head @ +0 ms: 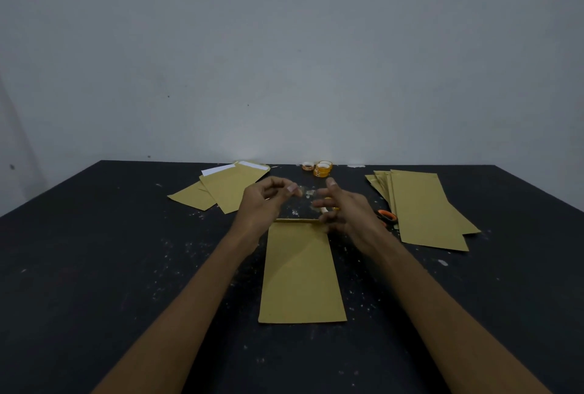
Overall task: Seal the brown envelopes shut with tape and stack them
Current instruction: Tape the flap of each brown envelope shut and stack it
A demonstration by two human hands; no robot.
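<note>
A brown envelope [301, 273] lies lengthwise on the black table [126, 267] in front of me, its flap folded down at the far end. Just above that end, my left hand [265, 204] pinches the end of a clear tape strip [307, 194] between thumb and fingertips. My right hand [344, 213] is blurred and holds a small yellowish tape roll [327, 208] in its fingers, thumb raised. The strip runs between the two hands. A loose pile of brown envelopes [227, 188] lies at the far left, and a stack of brown envelopes [423, 207] at the right.
Two spare tape rolls [322, 169] stand at the table's far edge by the grey wall. Orange-handled scissors [387, 217] lie between my right hand and the right stack. White paper [218, 169] sticks out of the left pile. Small scraps speckle the tabletop.
</note>
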